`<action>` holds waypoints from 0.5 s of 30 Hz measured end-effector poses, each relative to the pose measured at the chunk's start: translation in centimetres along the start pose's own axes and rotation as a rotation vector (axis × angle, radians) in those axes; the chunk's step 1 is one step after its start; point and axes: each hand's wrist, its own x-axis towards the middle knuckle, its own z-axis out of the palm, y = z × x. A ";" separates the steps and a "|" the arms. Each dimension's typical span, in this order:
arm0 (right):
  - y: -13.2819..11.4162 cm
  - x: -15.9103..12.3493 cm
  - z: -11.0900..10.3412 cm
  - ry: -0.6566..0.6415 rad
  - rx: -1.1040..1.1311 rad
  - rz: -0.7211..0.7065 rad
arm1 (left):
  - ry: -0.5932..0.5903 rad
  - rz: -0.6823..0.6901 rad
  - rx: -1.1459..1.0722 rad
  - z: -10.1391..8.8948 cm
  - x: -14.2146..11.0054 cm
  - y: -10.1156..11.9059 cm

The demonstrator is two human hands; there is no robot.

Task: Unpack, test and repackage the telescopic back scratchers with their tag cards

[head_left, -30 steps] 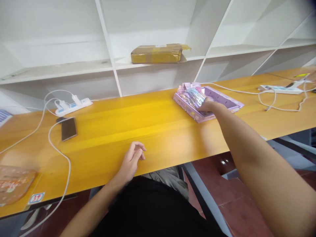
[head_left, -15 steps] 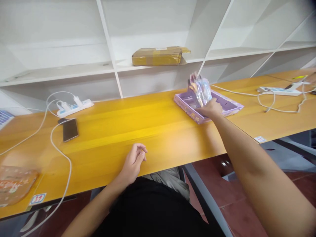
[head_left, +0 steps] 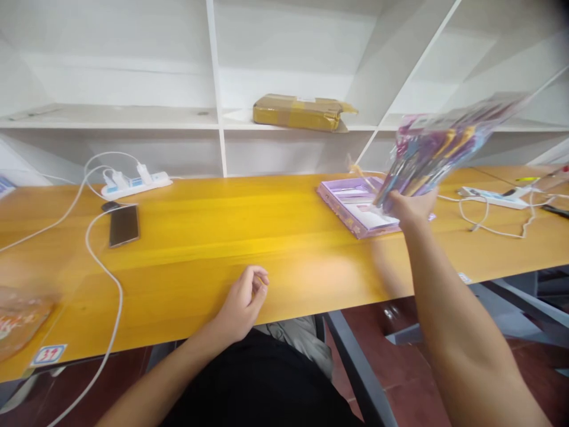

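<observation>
Several glossy, clear packets [head_left: 433, 157], their slim, colourful contents blurred, are gripped in my right hand [head_left: 413, 209], hiding the right part of a shallow purple tray [head_left: 340, 209]. My left hand [head_left: 243, 302], loosely curled, half open, is near the yellow table's [head_left: 200, 237] near edge.

I am in what looks like a shared office or study room: the long yellow worktop [head_left: 213, 237] bears a numbered label [head_left: 48, 354] at its near edge, open white shelving [head_left: 288, 47] stands behind the worktop, power strips [head_left: 156, 179] lie toward its back, and red floor [head_left: 406, 379] shows below it.
</observation>
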 end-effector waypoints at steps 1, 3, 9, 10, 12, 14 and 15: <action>-0.3 0.3 -0.7 0.044 0.062 -0.007 | 0.002 0.003 0.009 0.0 0.0 0.0; -1.3 0.5 -2.1 0.113 0.189 -0.052 | 0.006 0.009 0.025 0.0 -0.1 0.1; -7.6 -2.5 -5.4 0.079 0.515 -0.201 | 0.013 0.036 0.066 0.0 -0.1 -0.1; -8.9 -3.5 -5.5 0.037 0.552 -0.232 | 0.017 0.042 0.070 0.0 -0.1 -0.1; -11.7 -5.7 -5.1 -0.069 0.622 -0.273 | 0.020 0.053 0.082 0.0 -0.1 -0.1; -14.5 -8.0 -3.9 -0.193 0.700 -0.288 | 0.010 0.067 0.111 0.0 -0.2 -0.1; -15.8 -9.0 -3.0 -0.253 0.748 -0.289 | -0.001 0.079 0.141 0.0 -0.2 0.0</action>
